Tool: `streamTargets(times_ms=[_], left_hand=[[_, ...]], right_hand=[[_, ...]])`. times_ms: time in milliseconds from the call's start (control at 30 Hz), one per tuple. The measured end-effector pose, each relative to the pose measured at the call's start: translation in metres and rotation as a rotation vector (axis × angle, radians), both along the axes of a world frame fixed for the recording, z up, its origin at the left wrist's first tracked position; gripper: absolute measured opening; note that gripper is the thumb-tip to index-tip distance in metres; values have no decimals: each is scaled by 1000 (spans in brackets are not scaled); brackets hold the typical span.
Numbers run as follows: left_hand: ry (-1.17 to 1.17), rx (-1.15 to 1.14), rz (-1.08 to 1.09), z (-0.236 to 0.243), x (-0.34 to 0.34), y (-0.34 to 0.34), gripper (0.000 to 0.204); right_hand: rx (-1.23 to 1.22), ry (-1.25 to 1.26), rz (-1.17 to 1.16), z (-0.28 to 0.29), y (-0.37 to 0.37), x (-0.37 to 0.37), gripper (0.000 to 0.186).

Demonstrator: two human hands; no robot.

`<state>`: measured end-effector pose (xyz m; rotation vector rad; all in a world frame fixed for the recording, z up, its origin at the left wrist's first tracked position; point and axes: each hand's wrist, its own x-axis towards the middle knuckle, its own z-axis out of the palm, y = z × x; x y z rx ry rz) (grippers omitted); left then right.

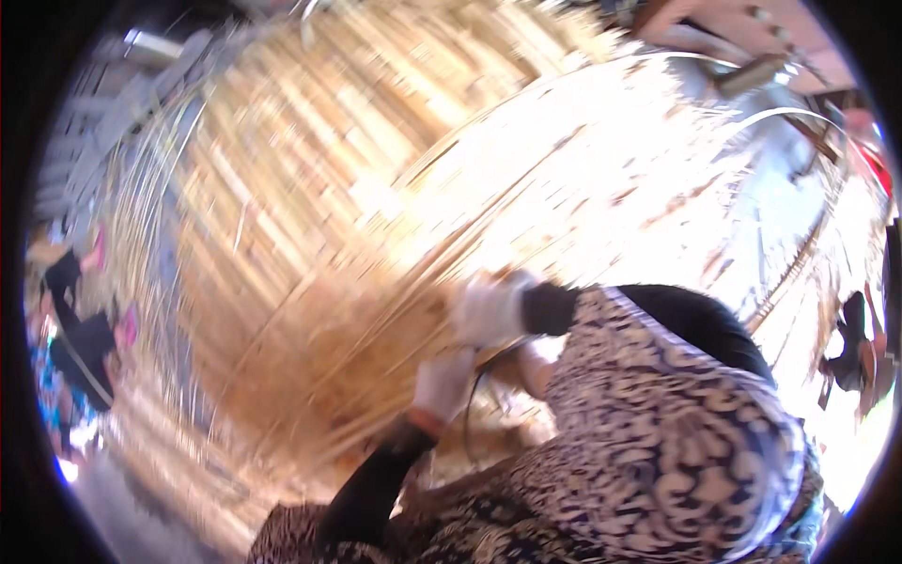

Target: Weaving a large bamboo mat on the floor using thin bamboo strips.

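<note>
A wide, blurred spread of pale split cane or bamboo strips [329, 122] lies beneath me. My left hand [442, 381], in a white glove with a black sleeve, is low in the middle over these strips. Just above it and to the right, my gloved right hand [490, 308] reaches into the same bundle of strips. Motion smears the fingers of both hands, so their grip is unclear. A thin dark curved thing [474, 414] hangs beside my left hand; I cannot make out what it is. My patterned clothing [658, 451] fills the lower right.
Another person's dark-clothed legs [80, 357] and pink footwear are at the far left, on the grey floor [136, 498]. A reddish wooden object [714, 28] is at top right. Loose long strips [150, 216] fringe the pile. Dark and red shapes [846, 343] sit at the right edge.
</note>
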<state>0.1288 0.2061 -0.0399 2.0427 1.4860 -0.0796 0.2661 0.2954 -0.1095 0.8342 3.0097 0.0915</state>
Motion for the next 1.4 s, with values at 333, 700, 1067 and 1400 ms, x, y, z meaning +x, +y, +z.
streamTargets(times_ms=[333,700,1067,1400], left_hand=[[49,-107,-49,33,61,-6,17],[345,67,-175,64,11,75,21],[-48,489,207,28,58,284,27],[-251,603,355,51,122,366,29]], right_hand=[[-490,0,380,76,47,74,28],[-1122,912,-476,109,176,159,72],[-1514,1686,-825,99,289,241,24],[-1531,1787,-741,86,377,240,15]])
